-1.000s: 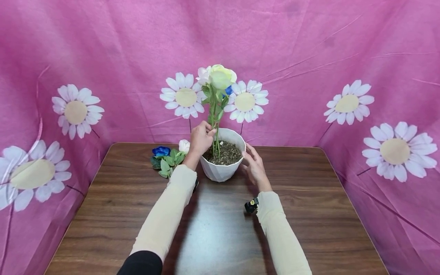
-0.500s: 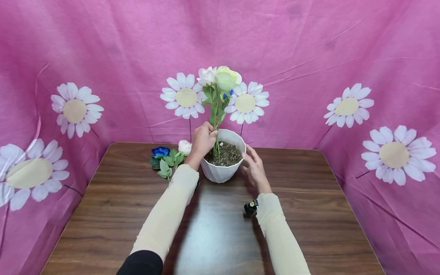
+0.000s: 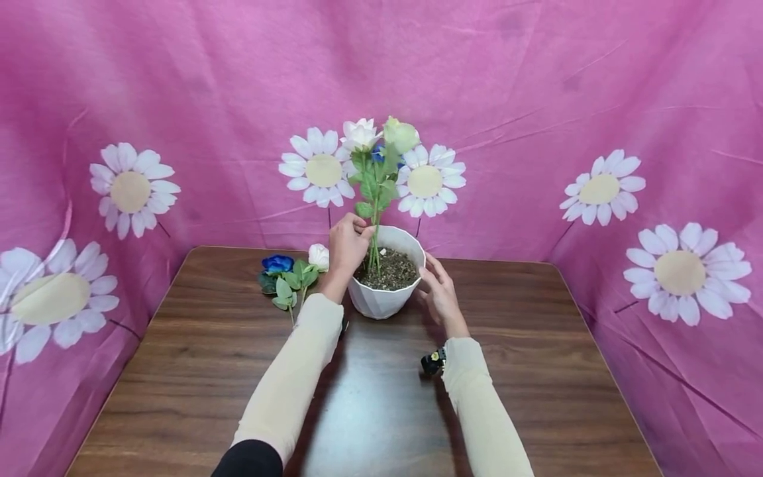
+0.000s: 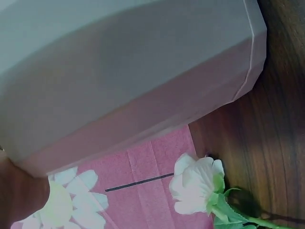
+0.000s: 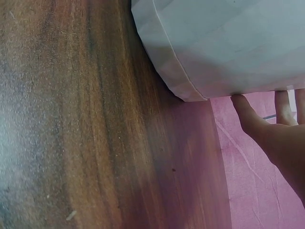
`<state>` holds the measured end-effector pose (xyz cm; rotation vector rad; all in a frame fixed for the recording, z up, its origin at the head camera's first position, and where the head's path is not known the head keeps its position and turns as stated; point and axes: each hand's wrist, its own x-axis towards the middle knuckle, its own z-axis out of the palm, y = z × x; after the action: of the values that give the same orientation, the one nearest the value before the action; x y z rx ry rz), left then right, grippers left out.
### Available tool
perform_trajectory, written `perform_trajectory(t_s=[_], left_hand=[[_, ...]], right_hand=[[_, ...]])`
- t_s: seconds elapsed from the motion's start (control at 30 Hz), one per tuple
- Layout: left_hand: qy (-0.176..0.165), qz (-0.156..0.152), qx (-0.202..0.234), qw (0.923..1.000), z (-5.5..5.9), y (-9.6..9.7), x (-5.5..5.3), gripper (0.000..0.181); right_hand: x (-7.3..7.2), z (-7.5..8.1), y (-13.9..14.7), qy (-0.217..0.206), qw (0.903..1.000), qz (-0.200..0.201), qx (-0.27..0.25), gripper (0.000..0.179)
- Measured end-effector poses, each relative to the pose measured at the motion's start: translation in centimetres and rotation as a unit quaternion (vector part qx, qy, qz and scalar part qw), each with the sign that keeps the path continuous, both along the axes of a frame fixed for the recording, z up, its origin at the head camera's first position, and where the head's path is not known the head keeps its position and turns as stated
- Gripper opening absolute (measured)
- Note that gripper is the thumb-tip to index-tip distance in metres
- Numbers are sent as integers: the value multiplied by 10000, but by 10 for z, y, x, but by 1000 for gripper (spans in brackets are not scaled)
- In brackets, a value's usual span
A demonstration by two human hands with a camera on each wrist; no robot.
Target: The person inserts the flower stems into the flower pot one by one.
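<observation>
At the left side of the white flower pot (image 3: 381,301), my left hand (image 3: 348,245) pinches rose stems (image 3: 375,242) between thumb and fingers. The stems stand upright in the dark soil (image 3: 393,270). A white rose (image 3: 360,134), a pale green rose (image 3: 401,134) and a partly hidden blue rose (image 3: 378,154) top the bunch. My right hand (image 3: 440,291) rests its extended fingers against the pot's right wall. In the right wrist view, the thumb (image 5: 245,112) and fingertips touch the pot's outside. The left wrist view shows the pot wall (image 4: 119,71) and only a bit of my hand.
Left of the pot, a blue rose (image 3: 277,264) and a white rose (image 3: 318,257) with leafy stems lie on the wooden table (image 3: 536,371), partly behind my left forearm. A pink cloth (image 3: 507,79) printed with daisies hangs around the table's back and sides.
The bunch's heads have turned and spread: the pale green rose has moved right, and the white and blue roses show more. Both hands stay almost in place.
</observation>
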<state>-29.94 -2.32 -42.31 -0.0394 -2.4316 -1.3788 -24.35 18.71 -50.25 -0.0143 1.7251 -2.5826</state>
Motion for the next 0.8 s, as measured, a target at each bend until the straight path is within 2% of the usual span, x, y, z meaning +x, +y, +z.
perform_trajectory(t_s=[0.2, 0.33, 0.43, 0.53, 0.63, 0.8], left_hand=[[107, 166, 692, 9974, -1, -17, 7, 22], [201, 204, 1153, 9929, -1, -38, 11, 21], [137, 177, 1355, 9905, -2, -57, 14, 20], [-190, 30, 1512, 9883, -3, -77, 20, 21], [-648, -202, 1736, 9825, -7, -101, 29, 26], [-1439, -446, 2204, 9637, -15, -134, 46, 34]], right_hand=[[2, 1, -2, 44, 10000, -30, -40, 53], [3, 2, -2, 61, 10000, -30, -38, 53], [2, 2, -1, 44, 10000, -25, -19, 53], [1, 1, 1, 14, 10000, -39, -46, 53], [0, -1, 1, 13, 10000, -10, -70, 53], [0, 1, -1, -63, 10000, 2, -53, 53]])
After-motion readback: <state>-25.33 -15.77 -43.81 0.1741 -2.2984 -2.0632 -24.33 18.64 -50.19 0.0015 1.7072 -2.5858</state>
